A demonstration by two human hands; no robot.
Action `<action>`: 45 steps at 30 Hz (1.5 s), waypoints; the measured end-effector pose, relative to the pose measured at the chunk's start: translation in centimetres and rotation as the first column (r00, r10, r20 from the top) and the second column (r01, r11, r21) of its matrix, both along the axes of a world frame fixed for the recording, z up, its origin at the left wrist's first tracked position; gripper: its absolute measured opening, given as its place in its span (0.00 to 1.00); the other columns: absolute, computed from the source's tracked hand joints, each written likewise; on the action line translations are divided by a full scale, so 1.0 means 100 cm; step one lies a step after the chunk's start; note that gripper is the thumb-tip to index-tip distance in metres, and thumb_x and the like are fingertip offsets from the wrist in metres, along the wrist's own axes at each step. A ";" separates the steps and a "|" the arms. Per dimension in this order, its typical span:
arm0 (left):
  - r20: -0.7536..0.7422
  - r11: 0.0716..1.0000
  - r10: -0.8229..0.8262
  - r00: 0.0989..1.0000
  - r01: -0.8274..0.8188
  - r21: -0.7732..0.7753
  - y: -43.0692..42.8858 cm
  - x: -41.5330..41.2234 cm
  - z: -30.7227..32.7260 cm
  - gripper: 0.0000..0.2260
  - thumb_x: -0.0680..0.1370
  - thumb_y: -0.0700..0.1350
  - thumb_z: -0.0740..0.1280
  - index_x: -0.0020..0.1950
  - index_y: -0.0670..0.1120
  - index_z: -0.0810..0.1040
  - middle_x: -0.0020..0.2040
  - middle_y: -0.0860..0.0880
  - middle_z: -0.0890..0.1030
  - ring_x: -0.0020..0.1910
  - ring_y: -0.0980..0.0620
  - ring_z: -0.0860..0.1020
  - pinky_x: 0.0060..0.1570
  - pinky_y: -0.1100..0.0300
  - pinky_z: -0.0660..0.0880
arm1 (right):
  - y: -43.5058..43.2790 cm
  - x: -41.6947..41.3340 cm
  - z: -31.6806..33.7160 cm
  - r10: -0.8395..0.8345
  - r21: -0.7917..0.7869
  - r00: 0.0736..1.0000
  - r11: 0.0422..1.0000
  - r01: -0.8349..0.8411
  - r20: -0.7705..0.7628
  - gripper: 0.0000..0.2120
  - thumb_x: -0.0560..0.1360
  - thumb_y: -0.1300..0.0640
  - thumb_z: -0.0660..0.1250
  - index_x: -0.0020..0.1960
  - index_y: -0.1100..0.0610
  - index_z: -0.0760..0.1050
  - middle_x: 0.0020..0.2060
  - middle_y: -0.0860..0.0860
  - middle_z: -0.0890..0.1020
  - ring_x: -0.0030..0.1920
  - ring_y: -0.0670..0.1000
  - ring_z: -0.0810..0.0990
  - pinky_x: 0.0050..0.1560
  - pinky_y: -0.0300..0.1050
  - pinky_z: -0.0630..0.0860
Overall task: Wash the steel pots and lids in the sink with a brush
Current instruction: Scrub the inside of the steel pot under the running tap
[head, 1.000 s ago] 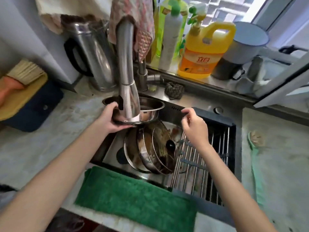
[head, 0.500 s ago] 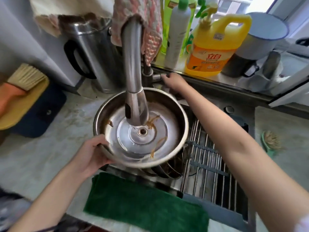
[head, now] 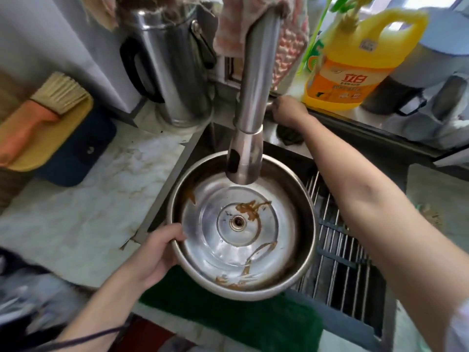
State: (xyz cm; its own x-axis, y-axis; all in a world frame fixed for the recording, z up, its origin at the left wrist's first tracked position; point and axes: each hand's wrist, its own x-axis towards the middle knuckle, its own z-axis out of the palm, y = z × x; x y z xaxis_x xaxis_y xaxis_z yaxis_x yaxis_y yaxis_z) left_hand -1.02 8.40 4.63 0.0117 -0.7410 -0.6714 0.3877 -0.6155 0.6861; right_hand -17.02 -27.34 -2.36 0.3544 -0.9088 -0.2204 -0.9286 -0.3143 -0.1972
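A steel pot (head: 302, 199) smeared with brown residue hangs over the sink under the tall steel tap (head: 250, 138). A steel lid (head: 238, 232) lies upturned inside it. My left hand (head: 157, 247) grips the pot's near-left rim, thumb over the edge. My right hand (head: 289, 111) reaches behind the tap and holds the tap handle at its base; its fingers are partly hidden by the spout. A green-handled brush (head: 431, 217) lies on the counter at the far right, mostly behind my right arm.
A wire rack (head: 337, 252) spans the sink's right half. A green cloth (head: 228, 318) lies on the near edge. Behind stand a steel kettle (head: 172, 64), a yellow detergent jug (head: 352, 59) and a dark scouring pad (head: 289, 134). A hand broom (head: 48, 102) lies left.
The view has come closer over the pot. My left hand has shifted along the rim toward the near side. My right hand stays at the tap handle.
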 end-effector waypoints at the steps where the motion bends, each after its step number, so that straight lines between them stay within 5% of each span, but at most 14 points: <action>1: -0.008 1.000 0.008 1.000 -0.008 0.006 0.000 0.000 0.000 0.16 0.50 0.47 0.69 0.35 0.46 0.85 0.35 0.44 0.83 0.34 0.49 0.81 0.34 0.59 0.78 | 0.000 -0.001 -0.001 -0.005 0.007 1.000 1.000 0.005 0.021 0.11 0.76 0.59 0.58 0.49 0.62 0.77 0.48 0.61 0.81 0.46 0.61 0.78 0.39 0.47 0.71; 12: -0.024 0.997 0.077 0.997 -0.077 0.029 -0.007 0.007 -0.005 0.22 0.52 0.41 0.66 0.45 0.41 0.81 0.38 0.42 0.84 0.35 0.47 0.82 0.32 0.59 0.79 | -0.004 -0.009 -0.002 0.075 -0.017 0.990 0.997 -0.073 0.120 0.11 0.77 0.60 0.56 0.37 0.60 0.71 0.45 0.66 0.80 0.45 0.64 0.78 0.38 0.48 0.66; 18: -0.015 0.997 0.064 0.998 -0.064 0.037 -0.008 0.005 -0.004 0.19 0.49 0.44 0.67 0.37 0.42 0.84 0.35 0.42 0.83 0.33 0.47 0.82 0.30 0.60 0.79 | -0.007 -0.011 -0.004 0.089 -0.010 0.986 0.996 -0.088 0.141 0.11 0.77 0.60 0.57 0.37 0.60 0.71 0.42 0.64 0.80 0.42 0.62 0.78 0.37 0.47 0.66; 26: 0.008 0.995 0.059 0.998 -0.059 0.076 -0.005 0.005 -0.004 0.14 0.59 0.40 0.59 0.33 0.42 0.84 0.31 0.42 0.81 0.31 0.47 0.80 0.37 0.57 0.75 | -0.006 -0.012 -0.002 0.103 -0.016 0.984 0.995 -0.102 0.146 0.14 0.76 0.61 0.56 0.32 0.59 0.67 0.34 0.58 0.73 0.36 0.56 0.72 0.36 0.46 0.64; 37: -0.028 0.995 0.034 0.999 -0.031 0.095 -0.005 0.014 -0.005 0.19 0.49 0.45 0.67 0.37 0.42 0.85 0.35 0.40 0.82 0.34 0.45 0.81 0.44 0.52 0.73 | -0.006 -0.015 0.001 0.135 -0.017 0.979 0.991 -0.134 0.152 0.16 0.76 0.62 0.57 0.29 0.57 0.64 0.34 0.59 0.74 0.36 0.57 0.71 0.36 0.47 0.64; 45: -0.047 0.996 0.036 0.998 -0.032 0.084 -0.005 0.021 -0.004 0.22 0.49 0.44 0.67 0.41 0.40 0.82 0.33 0.40 0.81 0.30 0.46 0.81 0.31 0.59 0.78 | -0.005 -0.015 0.003 0.133 -0.011 0.980 0.991 -0.132 0.148 0.13 0.77 0.62 0.57 0.34 0.61 0.70 0.36 0.59 0.74 0.37 0.57 0.72 0.36 0.47 0.64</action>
State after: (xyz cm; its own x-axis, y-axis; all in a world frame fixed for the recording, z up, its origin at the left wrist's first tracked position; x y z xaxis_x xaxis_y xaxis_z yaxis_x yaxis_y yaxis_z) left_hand 1.06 7.91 4.26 0.0019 -0.6824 -0.7310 0.4405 -0.6556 0.6133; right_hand -18.53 -27.84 -2.06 0.5004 -0.8518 -0.1554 -0.8392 -0.4329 -0.3292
